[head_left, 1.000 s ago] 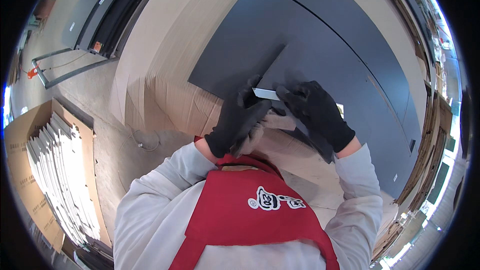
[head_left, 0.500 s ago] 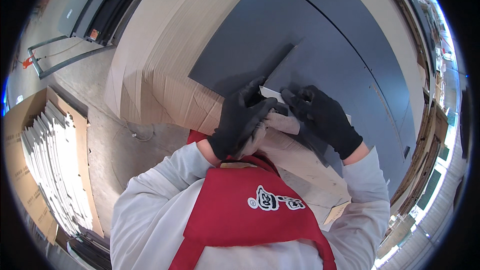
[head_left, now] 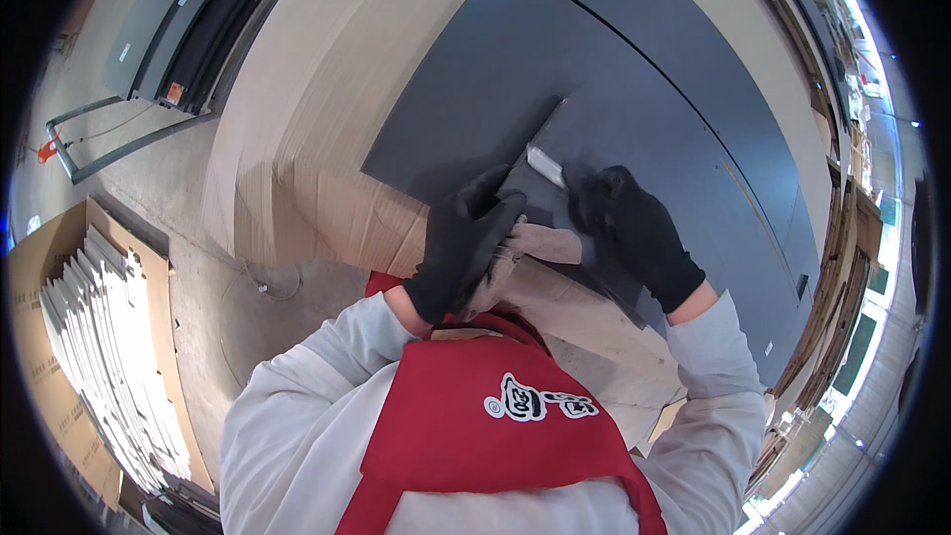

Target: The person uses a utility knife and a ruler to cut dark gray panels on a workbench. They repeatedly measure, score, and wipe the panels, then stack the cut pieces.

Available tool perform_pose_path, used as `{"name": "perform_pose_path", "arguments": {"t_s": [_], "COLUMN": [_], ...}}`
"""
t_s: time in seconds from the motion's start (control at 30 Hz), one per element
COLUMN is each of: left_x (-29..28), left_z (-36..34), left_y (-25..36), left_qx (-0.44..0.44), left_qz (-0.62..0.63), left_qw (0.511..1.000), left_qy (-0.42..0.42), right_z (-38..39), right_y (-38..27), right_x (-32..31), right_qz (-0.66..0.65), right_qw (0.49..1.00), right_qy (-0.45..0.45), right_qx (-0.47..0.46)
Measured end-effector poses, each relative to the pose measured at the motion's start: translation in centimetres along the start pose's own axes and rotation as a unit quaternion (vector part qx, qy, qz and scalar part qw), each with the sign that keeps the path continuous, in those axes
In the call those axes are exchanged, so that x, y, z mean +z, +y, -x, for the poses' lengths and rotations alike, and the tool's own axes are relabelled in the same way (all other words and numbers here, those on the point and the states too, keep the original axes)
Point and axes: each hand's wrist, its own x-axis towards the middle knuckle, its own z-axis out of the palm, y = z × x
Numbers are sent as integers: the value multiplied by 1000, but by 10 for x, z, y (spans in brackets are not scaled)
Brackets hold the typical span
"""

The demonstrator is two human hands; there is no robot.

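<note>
Both my hands wear black gloves and work close together in front of my apron. My left hand (head_left: 461, 248) is closed at the near end of a dark grey board (head_left: 535, 206), which is raised at an angle over larger dark grey panels (head_left: 614, 64). A beige cloth (head_left: 550, 243) hangs beside the left fingers, partly covered by them. My right hand (head_left: 634, 233) is closed on a small white flat piece (head_left: 545, 166) with its end at the board's long edge. The right fingers are slightly blurred, and the piece's exact kind does not show.
Brown cardboard (head_left: 307, 168) covers the stack's left side under the panels. An open carton (head_left: 163, 337) with several thin white-edged sheets stands at lower left. Beyond it are a metal tube frame (head_left: 129, 134) and dark long profiles (head_left: 213, 35). Wooden boards (head_left: 842, 267) line the right.
My right hand has slid the white piece a little up and away along the board's edge, and more of the piece shows. The left hand keeps its hold; the whole view has shifted slightly.
</note>
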Motion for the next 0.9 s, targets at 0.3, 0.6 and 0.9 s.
{"name": "perform_pose_path", "arguments": {"t_s": [0.3, 0.6, 0.9], "left_x": [-2, -1, -6], "left_z": [0, -1, 1], "left_y": [-4, -5, -3], "left_qx": [26, 8, -10], "left_qz": [-8, -11, -20], "left_qw": [1000, 1000, 999], "left_qy": [-14, -10, -23], "right_z": [-18, -34, -24], "right_y": [16, 29, 19], "right_x": [-3, 5, 9], "right_qz": [21, 43, 16], "right_qw": [998, 989, 992], "right_qy": [52, 139, 104], "right_qx": [40, 34, 65]}}
